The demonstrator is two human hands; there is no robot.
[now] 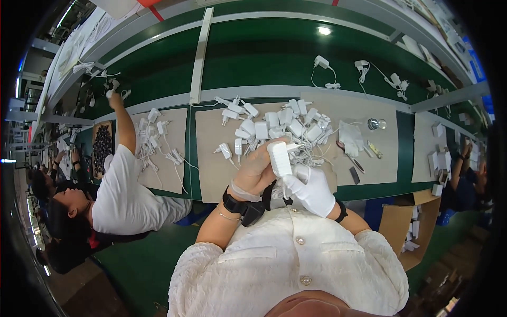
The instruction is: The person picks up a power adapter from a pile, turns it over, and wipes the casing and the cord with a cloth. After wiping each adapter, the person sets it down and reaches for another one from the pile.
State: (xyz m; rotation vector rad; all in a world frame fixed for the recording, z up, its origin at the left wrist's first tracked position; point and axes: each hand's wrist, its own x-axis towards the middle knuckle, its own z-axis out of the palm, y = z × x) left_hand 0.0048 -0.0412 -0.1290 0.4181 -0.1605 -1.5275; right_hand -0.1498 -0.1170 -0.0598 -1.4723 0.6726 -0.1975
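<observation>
A white plug-in power adapter (280, 159) is raised in front of my chest, its pins pointing to the right. My left hand (257, 168), bare and with a black strap device at the wrist, is closed around the adapter's left side. In a white glove, my right hand (310, 191) has its fingers bent and pressed together at the adapter's lower end; the fingertips are partly hidden, and a cable there is hard to make out. Just beyond both hands lies a heap of similar white adapters (261, 130) with bundled cables, on a beige work mat (211, 174).
Right of the heap are a clear plastic bag (350, 138), a round metal-and-glass container (376, 124), tweezers (355, 161) and a dark block (354, 175). A carton (396, 224) stands at lower right. A co-worker (124, 195) reaches forward on the left. A rail (301, 91) crosses behind the mat.
</observation>
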